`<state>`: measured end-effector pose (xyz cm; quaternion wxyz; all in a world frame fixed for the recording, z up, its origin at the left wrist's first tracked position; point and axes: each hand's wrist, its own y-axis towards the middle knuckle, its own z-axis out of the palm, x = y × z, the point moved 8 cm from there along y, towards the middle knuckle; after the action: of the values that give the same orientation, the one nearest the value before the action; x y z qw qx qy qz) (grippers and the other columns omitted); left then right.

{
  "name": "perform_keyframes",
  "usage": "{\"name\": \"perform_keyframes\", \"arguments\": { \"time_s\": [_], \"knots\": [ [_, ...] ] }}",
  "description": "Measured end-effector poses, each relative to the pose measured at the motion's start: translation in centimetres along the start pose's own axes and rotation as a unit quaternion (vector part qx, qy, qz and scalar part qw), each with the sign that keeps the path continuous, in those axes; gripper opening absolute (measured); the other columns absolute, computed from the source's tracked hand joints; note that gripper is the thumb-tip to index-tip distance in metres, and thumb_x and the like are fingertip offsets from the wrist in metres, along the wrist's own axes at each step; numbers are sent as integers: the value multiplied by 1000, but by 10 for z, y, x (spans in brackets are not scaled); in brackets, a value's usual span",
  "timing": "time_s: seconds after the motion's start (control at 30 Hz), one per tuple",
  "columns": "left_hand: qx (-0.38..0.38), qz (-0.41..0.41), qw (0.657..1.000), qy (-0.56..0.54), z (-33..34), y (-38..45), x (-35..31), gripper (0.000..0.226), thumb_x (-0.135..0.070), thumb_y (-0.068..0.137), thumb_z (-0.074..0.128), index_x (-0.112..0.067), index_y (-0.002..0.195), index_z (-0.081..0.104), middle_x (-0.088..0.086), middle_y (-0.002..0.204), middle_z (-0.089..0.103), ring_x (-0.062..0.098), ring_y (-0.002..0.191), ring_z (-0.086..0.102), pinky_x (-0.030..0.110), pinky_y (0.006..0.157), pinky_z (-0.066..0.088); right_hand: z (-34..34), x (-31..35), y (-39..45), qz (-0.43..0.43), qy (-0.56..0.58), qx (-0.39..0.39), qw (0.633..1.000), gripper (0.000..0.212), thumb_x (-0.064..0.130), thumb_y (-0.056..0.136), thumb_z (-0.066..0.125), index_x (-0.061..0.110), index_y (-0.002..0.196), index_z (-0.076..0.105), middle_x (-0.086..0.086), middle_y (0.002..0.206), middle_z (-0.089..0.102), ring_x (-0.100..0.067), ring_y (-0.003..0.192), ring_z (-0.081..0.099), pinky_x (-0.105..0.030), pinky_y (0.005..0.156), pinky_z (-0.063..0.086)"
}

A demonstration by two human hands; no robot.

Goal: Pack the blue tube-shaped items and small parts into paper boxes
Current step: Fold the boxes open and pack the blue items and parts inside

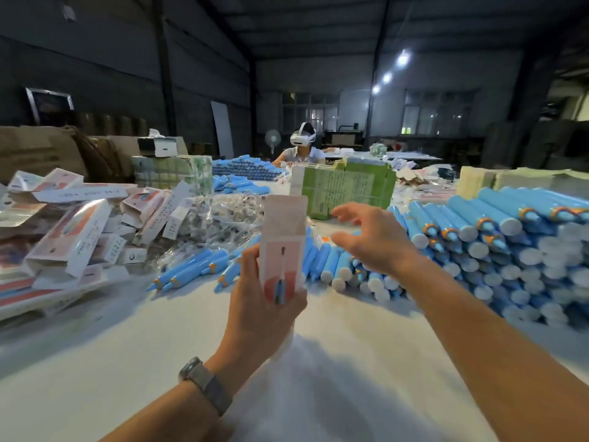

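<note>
Both hands were up over the white bench (334,362); the left hand (264,301) gripped an upright pink paper box (282,247) round its lower end, while the right hand (376,240) hung spread and holding nothing, fingers wide, above the big stack of blue tubes (497,237) on the right; packed boxes (73,231) were heaped on the left; clear bags of small parts (232,215) lay behind the held box; a grey watch (207,384) sat on the left wrist.
</note>
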<state>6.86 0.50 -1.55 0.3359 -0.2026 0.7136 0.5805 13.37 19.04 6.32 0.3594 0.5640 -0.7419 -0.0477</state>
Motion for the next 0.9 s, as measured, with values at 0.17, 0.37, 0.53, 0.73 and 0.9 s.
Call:
{"name": "perform_keyframes", "arguments": {
  "time_s": [0.17, 0.37, 0.53, 0.73, 0.9],
  "knots": [
    [30, 38, 999, -8, 9, -2, -10, 65, -18, 61, 74, -58, 98, 38, -33, 87, 60, -3, 67, 61, 6, 52, 43, 46, -37, 1, 42, -423, 92, 901, 38, 26, 89, 55, 31, 127, 55, 1, 133, 52, -32, 138, 21, -61, 107, 17],
    [45, 55, 997, -22, 5, -2, -11, 69, -21, 65, 79, -62, 99, 35, -31, 93, 59, -2, 70, 64, 9, 54, 48, 54, -47, 0, 13, -470, 46, 881, 25, 16, 87, 56, 31, 104, 66, 7, 112, 59, -30, 125, 36, -71, 107, 9],
    [47, 25, 998, -37, -1, 3, -3, 56, -44, 65, 76, -61, 96, 34, -30, 91, 59, -1, 72, 64, 12, 58, 50, 30, -22, -3, -54, -333, -56, 940, 21, 25, 95, 52, 30, 109, 67, 5, 108, 64, -24, 110, 50, -37, 90, 41],
    [40, 59, 997, 32, -21, 10, 4, 36, -42, 86, 61, -53, 100, 30, -17, 99, 59, 6, 84, 61, 18, 64, 50, -67, 44, -22, -152, 150, -304, 929, 12, 21, 94, 57, 19, 105, 61, 11, 79, 64, -1, 69, 61, -16, 63, 51],
    [13, 50, 996, 76, -33, 18, 13, 46, -20, 94, 66, -46, 102, 28, -11, 99, 56, 3, 82, 59, 11, 60, 42, -89, 71, -38, -181, 365, -291, 866, 17, 12, 93, 60, 22, 105, 56, 7, 68, 64, -13, 60, 62, -26, 54, 54]
  ]
}}
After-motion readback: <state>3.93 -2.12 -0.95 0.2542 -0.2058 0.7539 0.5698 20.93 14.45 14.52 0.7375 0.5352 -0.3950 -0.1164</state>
